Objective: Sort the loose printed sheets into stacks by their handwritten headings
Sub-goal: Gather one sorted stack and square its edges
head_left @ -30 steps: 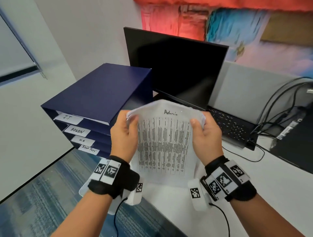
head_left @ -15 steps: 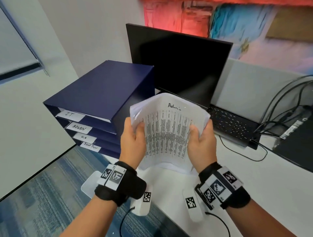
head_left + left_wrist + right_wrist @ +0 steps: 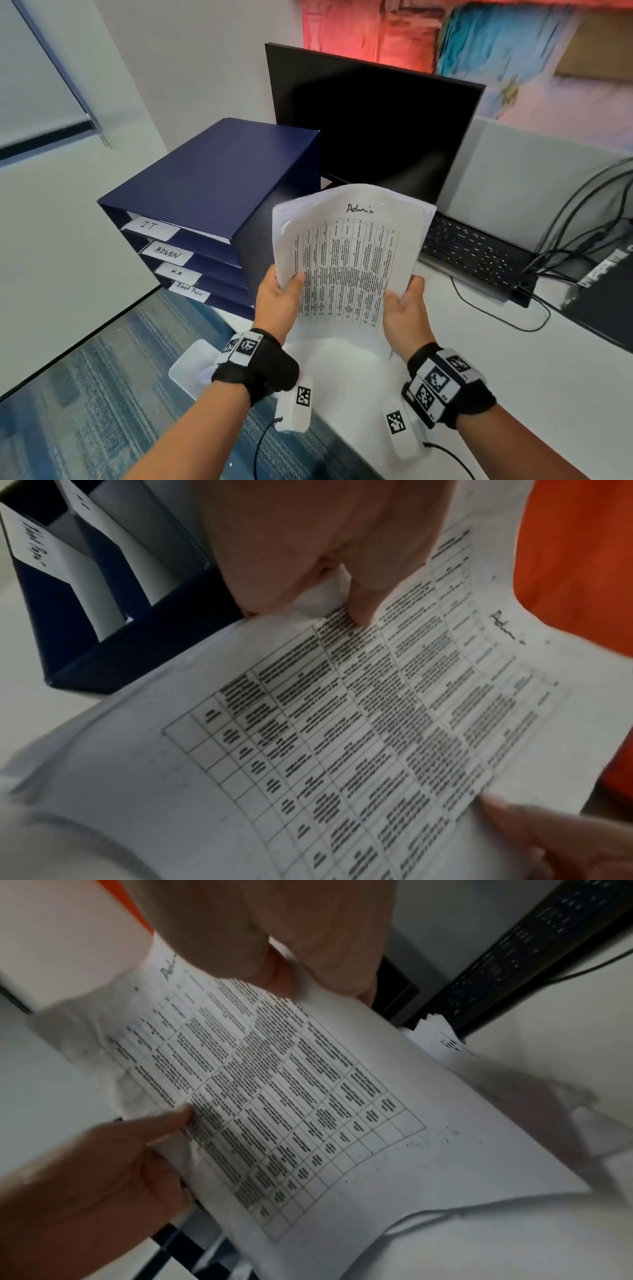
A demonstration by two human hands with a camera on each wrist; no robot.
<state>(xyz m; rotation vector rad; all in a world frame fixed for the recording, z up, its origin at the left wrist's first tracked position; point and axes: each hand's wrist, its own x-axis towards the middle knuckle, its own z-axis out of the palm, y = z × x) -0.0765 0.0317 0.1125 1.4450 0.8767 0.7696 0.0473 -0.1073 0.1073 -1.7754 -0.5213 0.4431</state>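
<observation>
White table (image 3: 565, 387) surface is seen across the lower right of the head view, with a black monitor (image 3: 373, 137) and dark keyboard (image 3: 476, 257) behind. Bundle of white printed sheets with a ruled text table (image 3: 346, 267) is held above the table at frame centre, top sheet headed "Admin" in handwriting. Left hand (image 3: 279, 301) grips the left edge, thumb on the face, fingers curled behind; right hand (image 3: 406, 308) grips the lower right edge likewise.

Change noted over the last second: bundle has been raised and tipped more upright, and both grips have been slid from the upper edges down to the lower edges. Heading is thereby exposed fully.

Dark blue tiered paper tray with white labels (image 3: 212, 192) stands just left of the bundle; slots are marked IT, ADMIN, H.R, Blank Paper. Judgement: heading is read, the ADMIN slot label (image 3: 168, 252) is the matching destination; filing not yet done.
</observation>
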